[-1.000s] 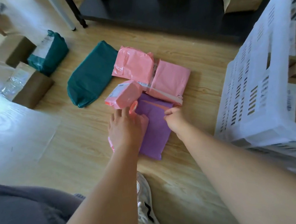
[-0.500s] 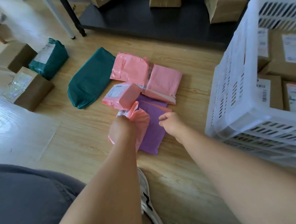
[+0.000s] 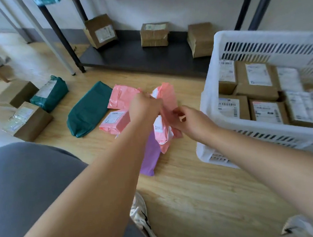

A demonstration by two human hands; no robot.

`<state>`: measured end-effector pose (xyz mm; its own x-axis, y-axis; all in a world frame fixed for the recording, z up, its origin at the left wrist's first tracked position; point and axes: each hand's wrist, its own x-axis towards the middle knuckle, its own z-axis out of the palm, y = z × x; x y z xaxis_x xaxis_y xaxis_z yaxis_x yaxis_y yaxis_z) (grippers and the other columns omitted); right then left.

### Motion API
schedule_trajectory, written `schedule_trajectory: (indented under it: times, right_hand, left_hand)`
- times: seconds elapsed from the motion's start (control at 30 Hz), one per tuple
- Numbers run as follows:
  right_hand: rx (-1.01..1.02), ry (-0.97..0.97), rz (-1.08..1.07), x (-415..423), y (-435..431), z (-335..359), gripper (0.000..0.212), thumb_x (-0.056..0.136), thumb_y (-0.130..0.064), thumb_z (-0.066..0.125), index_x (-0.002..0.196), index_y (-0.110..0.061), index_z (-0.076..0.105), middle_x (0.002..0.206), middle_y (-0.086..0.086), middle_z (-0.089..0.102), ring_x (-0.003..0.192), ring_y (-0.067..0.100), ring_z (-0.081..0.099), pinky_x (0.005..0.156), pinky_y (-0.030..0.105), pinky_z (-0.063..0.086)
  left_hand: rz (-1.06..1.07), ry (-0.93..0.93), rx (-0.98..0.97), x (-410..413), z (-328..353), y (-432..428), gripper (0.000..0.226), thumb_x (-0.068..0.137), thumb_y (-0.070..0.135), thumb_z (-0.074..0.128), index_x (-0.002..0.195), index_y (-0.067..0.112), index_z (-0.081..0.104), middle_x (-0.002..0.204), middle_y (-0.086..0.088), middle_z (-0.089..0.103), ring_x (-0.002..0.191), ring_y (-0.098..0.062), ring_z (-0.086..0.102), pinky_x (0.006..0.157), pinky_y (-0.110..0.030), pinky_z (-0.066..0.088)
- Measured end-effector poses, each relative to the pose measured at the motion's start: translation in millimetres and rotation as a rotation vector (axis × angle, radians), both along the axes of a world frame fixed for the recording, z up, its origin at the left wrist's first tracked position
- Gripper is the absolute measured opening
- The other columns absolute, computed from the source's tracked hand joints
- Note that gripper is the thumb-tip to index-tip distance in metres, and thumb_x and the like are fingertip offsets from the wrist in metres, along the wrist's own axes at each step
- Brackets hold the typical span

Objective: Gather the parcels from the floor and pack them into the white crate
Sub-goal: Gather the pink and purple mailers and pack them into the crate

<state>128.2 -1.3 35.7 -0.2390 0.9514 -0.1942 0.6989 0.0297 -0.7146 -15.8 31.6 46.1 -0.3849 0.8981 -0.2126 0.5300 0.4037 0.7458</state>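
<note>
My left hand point(image 3: 144, 108) grips the top of a pink mailer bag point(image 3: 166, 100) and holds it in the air above the floor. My right hand point(image 3: 192, 121) pinches the same bag at its right side. Under it a purple mailer point(image 3: 151, 157) lies flat on the wooden floor. A small pink parcel with a label point(image 3: 114, 121), another pink bag point(image 3: 120, 98) and a long green bag point(image 3: 89, 109) lie to the left. The white crate point(image 3: 211, 101) stands at the right, with several labelled cardboard boxes inside.
Two cardboard boxes point(image 3: 26, 121) and a green labelled parcel point(image 3: 49, 93) sit at the far left. A dark low shelf point(image 3: 146, 58) behind holds three brown boxes. My knee in grey fabric point(image 3: 24, 184) and my shoe point(image 3: 140, 213) are close below.
My left hand has lifted the pink mailer off the purple one and raised it. My right hand left the purple mailer and took hold of the pink bag. The view tilted up.
</note>
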Motion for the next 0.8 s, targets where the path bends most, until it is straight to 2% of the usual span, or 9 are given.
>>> schedule_trajectory:
  times: [0.07,0.13,0.23,0.33,0.47,0.6,0.67,0.73,0.8]
  right_hand:
    - [0.061,-0.013,0.010,17.1,-6.6,25.4,0.041,0.088,-0.043,0.063,0.109,-0.008,0.067,0.107,0.006,0.070,0.097,0.023,0.065,0.079,0.032,0.048]
    - [0.142,-0.056,0.031,29.2,-10.5,44.6,0.044,0.084,-0.052,0.063,0.094,-0.010,0.069,0.095,0.004,0.067,0.088,0.022,0.063,0.073,0.035,0.046]
    - [0.305,-0.221,0.068,44.7,-16.0,61.8,0.044,0.080,-0.057,0.064,0.105,-0.021,0.069,0.097,-0.001,0.054,0.089,0.015,0.052,0.070,0.030,0.039]
    - [0.423,-0.183,0.060,59.8,-21.3,70.0,0.027,0.090,-0.042,0.059,0.102,-0.022,0.072,0.090,0.001,0.059,0.084,0.017,0.056,0.066,0.031,0.042]
    - [0.458,-0.115,-0.036,64.7,-14.3,72.5,0.024,0.093,-0.024,0.057,0.080,-0.011,0.072,0.077,0.008,0.063,0.073,0.025,0.059,0.063,0.038,0.048]
    - [0.441,0.112,-0.163,72.1,-7.4,79.7,0.016,0.090,-0.018,0.063,0.082,-0.016,0.076,0.068,-0.001,0.063,0.063,0.013,0.055,0.057,0.030,0.041]
    - [0.418,0.144,-0.199,78.8,-3.6,82.8,0.016,0.091,-0.019,0.064,0.080,-0.015,0.075,0.067,-0.001,0.065,0.059,0.011,0.056,0.055,0.025,0.040]
    - [0.363,0.234,-0.248,85.4,2.4,83.8,0.015,0.091,-0.021,0.065,0.082,-0.014,0.075,0.072,0.006,0.069,0.063,0.020,0.064,0.058,0.033,0.052]
    - [0.292,0.379,-0.328,91.2,9.8,83.2,0.012,0.089,-0.024,0.067,0.084,-0.018,0.076,0.080,0.011,0.073,0.077,0.033,0.069,0.074,0.048,0.058]
  left_hand:
    - [-0.019,-0.013,0.068,12.8,26.8,-3.5,0.011,0.068,0.015,0.059,0.057,0.011,0.059,0.052,-0.001,0.065,0.060,-0.023,0.068,0.063,-0.031,0.056]
    - [-0.029,-0.071,0.121,22.6,49.8,-9.1,0.010,0.072,0.015,0.061,0.066,0.008,0.062,0.056,-0.003,0.069,0.056,-0.017,0.069,0.062,-0.029,0.056]
    - [-0.034,-0.229,0.192,36.2,75.8,-20.4,0.018,0.078,0.013,0.064,0.081,-0.004,0.065,0.064,-0.008,0.072,0.054,-0.017,0.070,0.067,-0.034,0.061]
    - [-0.025,-0.393,0.248,49.1,91.3,-34.7,0.018,0.078,0.014,0.068,0.073,-0.003,0.065,0.064,-0.010,0.072,0.060,-0.022,0.072,0.072,-0.041,0.061]
    - [-0.071,-0.478,0.294,53.9,96.9,-41.7,0.015,0.082,0.017,0.070,0.069,0.009,0.071,0.071,-0.005,0.074,0.072,-0.020,0.074,0.082,-0.040,0.059]
    - [-0.098,-0.358,0.398,47.2,102.6,-39.3,0.008,0.086,0.016,0.068,0.081,0.017,0.074,0.078,-0.001,0.073,0.073,-0.011,0.069,0.077,-0.026,0.058]
    - [-0.033,-0.274,0.437,39.9,99.2,-35.8,0.006,0.086,0.016,0.068,0.086,0.019,0.073,0.083,0.003,0.072,0.075,-0.011,0.066,0.075,-0.028,0.057]
    - [0.030,-0.240,0.417,33.5,92.0,-30.9,0.011,0.084,0.019,0.071,0.094,0.019,0.071,0.088,0.004,0.070,0.080,-0.015,0.065,0.077,-0.034,0.058]
    - [0.033,-0.213,0.315,32.5,84.5,-26.8,0.023,0.082,0.029,0.074,0.102,0.019,0.069,0.094,0.004,0.069,0.083,-0.015,0.065,0.077,-0.031,0.055]
